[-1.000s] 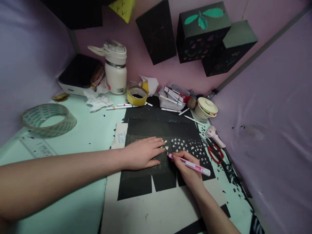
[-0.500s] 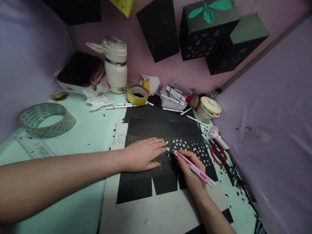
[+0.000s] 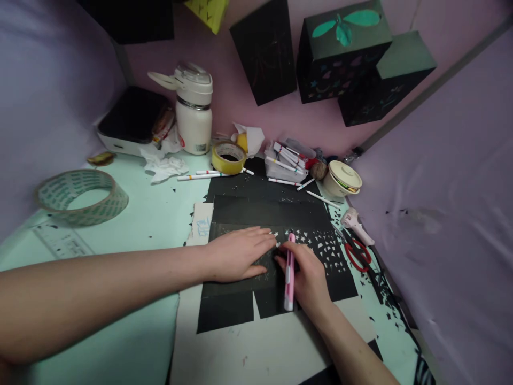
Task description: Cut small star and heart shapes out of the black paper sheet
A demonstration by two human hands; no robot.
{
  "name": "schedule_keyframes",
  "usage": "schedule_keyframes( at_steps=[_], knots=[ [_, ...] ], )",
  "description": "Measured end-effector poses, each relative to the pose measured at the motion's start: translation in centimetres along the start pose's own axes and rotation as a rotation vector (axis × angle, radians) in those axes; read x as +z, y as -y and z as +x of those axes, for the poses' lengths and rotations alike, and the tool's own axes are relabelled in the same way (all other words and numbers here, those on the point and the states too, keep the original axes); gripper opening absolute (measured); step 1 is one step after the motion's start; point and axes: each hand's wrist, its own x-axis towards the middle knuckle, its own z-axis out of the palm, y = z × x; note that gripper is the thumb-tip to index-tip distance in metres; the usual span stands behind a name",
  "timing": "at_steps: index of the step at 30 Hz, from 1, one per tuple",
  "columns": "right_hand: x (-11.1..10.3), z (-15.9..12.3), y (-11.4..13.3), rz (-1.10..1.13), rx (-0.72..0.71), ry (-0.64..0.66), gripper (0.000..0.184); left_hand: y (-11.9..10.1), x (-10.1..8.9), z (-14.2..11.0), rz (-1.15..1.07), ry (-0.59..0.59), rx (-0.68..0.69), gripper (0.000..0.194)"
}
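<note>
My left hand (image 3: 240, 254) lies flat, fingers stretched out, across a sheet of black card (image 3: 228, 307). Small stars and other shapes are cut through the card to the right of it. In my right hand (image 3: 310, 272) is a pink utility knife (image 3: 289, 275), held by thumb and fingers with its handle pointing down toward me. The right fingertips are at the card just right of the left fingers; the blade's tip cannot be made out. Beneath the card is a pale board (image 3: 224, 353).
Red-handled scissors (image 3: 358, 255) and a glue gun (image 3: 356, 225) lie at the right among black scraps. Behind are yellow tape (image 3: 228, 158), markers (image 3: 285, 160), a lidded bowl (image 3: 342, 178) and a white bottle (image 3: 194, 123). A wide tape roll (image 3: 82, 208) lies left. Black boxes (image 3: 340, 53) hang above.
My right hand has turned the knife, so its handle swung from pointing right to pointing almost straight toward me. The right fingers have shifted slightly left. My left hand stays flat on the card.
</note>
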Motion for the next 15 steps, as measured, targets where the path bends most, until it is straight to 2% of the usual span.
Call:
schedule_keyframes(
  at_steps=[5, 10, 12, 15],
  knots=[
    [0.5, -0.2, -0.4, -0.058, -0.087, -0.018, 0.019, 0.1, 0.0, 0.1, 0.004, 0.006, -0.005, 0.058],
    [0.3, -0.5, -0.1, -0.015, -0.122, -0.038, 0.017, 0.1, 0.1, 0.0, 0.007, -0.001, -0.002, 0.058],
    [-0.4, -0.6, -0.2, 0.009, -0.094, -0.149, 0.017, 0.1, 0.2, 0.0, 0.009, -0.007, 0.0, 0.058],
    [-2.7, -0.7, -1.6, -0.035, 0.009, -0.497, 0.021, 0.3, 0.2, 0.0, 0.013, -0.001, 0.016, 0.057]
  ],
)
